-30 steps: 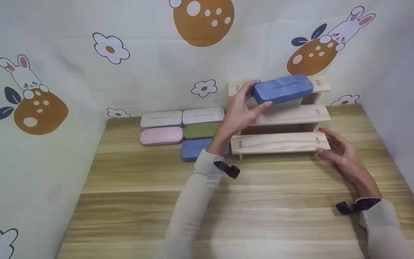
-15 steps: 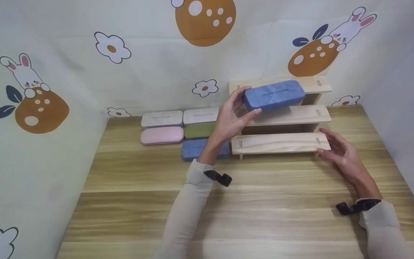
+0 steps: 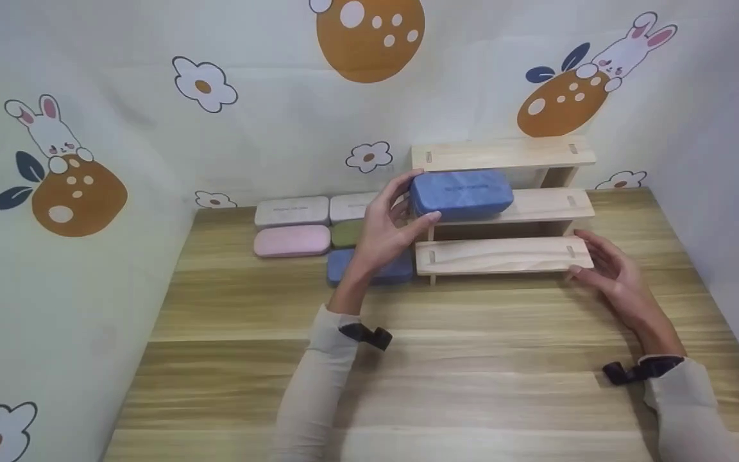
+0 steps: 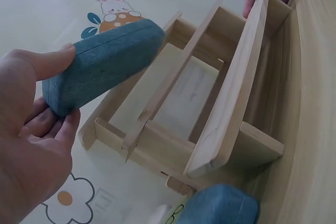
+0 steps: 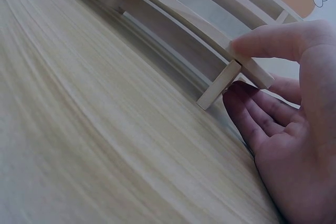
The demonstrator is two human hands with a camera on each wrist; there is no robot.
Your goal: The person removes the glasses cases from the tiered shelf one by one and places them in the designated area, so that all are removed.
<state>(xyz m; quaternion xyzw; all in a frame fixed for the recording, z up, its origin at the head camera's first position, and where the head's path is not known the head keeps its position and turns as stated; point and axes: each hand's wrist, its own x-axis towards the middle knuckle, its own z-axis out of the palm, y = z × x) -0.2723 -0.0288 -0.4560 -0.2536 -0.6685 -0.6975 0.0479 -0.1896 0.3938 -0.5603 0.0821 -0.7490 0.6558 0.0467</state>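
Note:
My left hand grips the left end of a blue glasses case, thumb on the near side and fingers behind. In the left wrist view this case hangs in the air, apart from the three-tier wooden shelf. From the head it appears in front of the middle tier. My right hand holds the right end of the lowest board. The right wrist view shows that thumb on the board's edge, with the other fingers beneath, beside the short leg.
Left of the shelf, a second blue case, a pink case, a green case and two whitish cases, one at the far left, lie on the wooden table. My left hand partly covers several. A patterned cloth wall stands close behind.
My left hand has carried the blue glasses case left and downward, from before the top tier to before the middle one, and levelled it. My right hand stays on the lowest board.

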